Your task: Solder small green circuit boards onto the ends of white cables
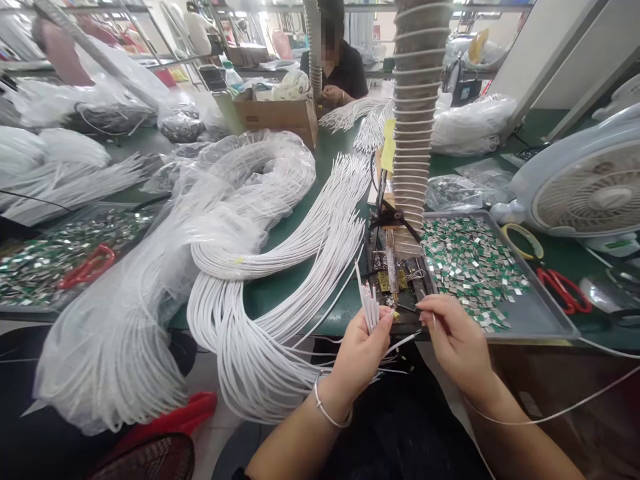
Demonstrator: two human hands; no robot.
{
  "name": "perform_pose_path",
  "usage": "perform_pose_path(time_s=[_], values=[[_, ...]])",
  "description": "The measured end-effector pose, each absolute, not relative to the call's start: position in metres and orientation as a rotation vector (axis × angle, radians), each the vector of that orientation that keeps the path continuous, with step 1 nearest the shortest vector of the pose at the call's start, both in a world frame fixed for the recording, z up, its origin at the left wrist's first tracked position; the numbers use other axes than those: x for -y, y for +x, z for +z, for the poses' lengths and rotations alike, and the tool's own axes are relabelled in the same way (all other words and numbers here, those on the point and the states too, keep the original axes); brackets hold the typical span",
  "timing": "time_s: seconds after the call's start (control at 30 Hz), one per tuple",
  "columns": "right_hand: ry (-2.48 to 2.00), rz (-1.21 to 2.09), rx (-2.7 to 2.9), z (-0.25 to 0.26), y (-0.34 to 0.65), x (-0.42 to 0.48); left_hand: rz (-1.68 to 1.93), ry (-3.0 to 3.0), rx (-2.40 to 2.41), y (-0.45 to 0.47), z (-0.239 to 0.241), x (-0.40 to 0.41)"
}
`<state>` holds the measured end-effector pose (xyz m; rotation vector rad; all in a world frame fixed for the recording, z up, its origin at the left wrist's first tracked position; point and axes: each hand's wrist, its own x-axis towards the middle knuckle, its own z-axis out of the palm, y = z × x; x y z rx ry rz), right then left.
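- Cables: white bundle wrapped in the left hand, fingers closed round it, ends up; thumb and forefinger meet by a small yellowish bit at the front.
- Right hand: thumb and forefinger narrowed to a pinch on a slim dark piece; too small to say what.
- Position: both hands near the table's front edge, below an upright tool, likely a soldering iron, beside the ribbed hose.
- Right of it: grey tray of small green-and-silver boards.
- Good practice, my judgement: brace the left wrist, meet the tip lightly, keep fingertips and spare cable ends off likely hot metal, leave the hose mouth unblocked.
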<state>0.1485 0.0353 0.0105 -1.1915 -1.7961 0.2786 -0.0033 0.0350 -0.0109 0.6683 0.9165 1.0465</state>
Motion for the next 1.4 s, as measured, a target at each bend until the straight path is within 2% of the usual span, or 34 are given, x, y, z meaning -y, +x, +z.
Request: perform_pose_path(time_s=[0.17,0.47,1.4], values=[[-1.124,0.387,1.844,0.002,0.141,-0.028,1.030,0.629,-0.927,-0.007,-0.009,-0.038],[-1.270,0.542,1.635,0.006,0.137,-0.028,1.007,0.734,-0.957,-0.008,-0.008,-0.038],[-1.280,0.558,1.673,0.008,0.125,-0.027,1.056,0.889,-1.077,-0.008,0.008,-0.033]])
